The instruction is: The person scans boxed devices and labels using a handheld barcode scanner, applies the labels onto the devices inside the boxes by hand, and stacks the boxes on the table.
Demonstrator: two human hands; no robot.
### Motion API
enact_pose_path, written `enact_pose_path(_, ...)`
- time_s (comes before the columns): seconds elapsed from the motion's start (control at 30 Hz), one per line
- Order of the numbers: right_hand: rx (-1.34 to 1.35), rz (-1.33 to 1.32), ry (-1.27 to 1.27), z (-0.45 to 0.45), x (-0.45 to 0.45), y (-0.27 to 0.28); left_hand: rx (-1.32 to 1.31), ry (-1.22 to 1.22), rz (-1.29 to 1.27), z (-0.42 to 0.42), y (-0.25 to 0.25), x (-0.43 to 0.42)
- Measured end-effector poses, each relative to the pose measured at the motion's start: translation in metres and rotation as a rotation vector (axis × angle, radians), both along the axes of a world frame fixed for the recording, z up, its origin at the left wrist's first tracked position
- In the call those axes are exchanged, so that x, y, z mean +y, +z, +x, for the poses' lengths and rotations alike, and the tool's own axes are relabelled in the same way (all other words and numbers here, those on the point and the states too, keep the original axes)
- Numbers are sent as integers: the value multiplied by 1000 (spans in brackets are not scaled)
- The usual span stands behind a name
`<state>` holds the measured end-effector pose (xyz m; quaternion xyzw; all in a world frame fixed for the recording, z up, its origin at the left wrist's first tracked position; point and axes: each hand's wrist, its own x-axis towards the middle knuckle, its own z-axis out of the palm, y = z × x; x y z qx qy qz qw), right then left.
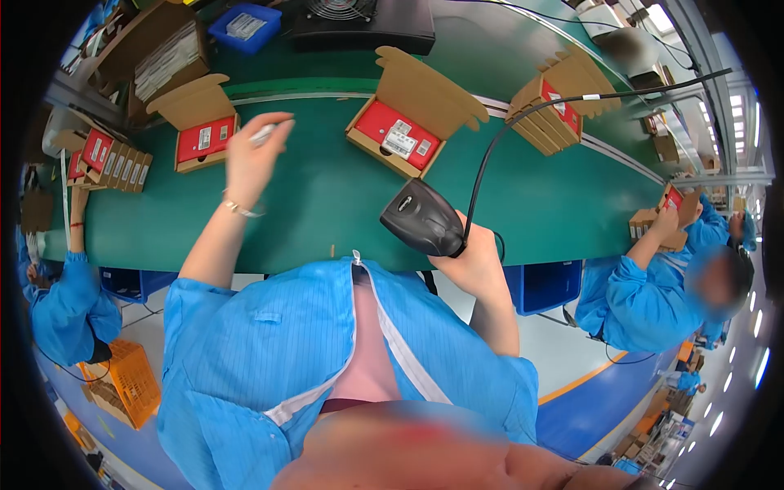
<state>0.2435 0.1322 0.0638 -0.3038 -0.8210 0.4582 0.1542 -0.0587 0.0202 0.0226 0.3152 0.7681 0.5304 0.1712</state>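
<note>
My right hand (478,265) is wrapped around the handle of a black barcode scanner (423,219), whose head points away from me over the bench. Its cable (487,155) runs up and off to the right. Just beyond the scanner is an open cardboard box (425,90) with a red package (382,122) inside, bearing white labels (399,140). My left hand (251,163) is raised over the bench, fingers pinching a small white thing (262,135) too small to make out. Beside that hand lies another open box (194,102) with a red, labelled package (204,140).
A stack of open boxes (545,122) stands at the right, and more boxes (122,167) at the left. At the back are a blue bin (245,28) and a carton of white packets (167,61). Co-workers in blue sit at the left (69,306) and right (645,302).
</note>
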Motion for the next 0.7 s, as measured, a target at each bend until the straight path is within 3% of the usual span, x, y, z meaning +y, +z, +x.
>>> enact_pose_path(0.1, -16, 3, -9, -9, 7, 0, 175, 297, 87, -46, -29, -63)
enact_pose_path(0.23, 15, -12, 14, -22, 11, -15, 457, 555, -336, -88, -31, -116)
enact_pose_path(0.53, -25, -12, 51, -29, -7, -8, 660, 506, -568, -150, -60, -118)
enact_pose_path(0.7, -6, 12, 108, -33, -8, -13, 616, 373, -436, -178, -72, -111)
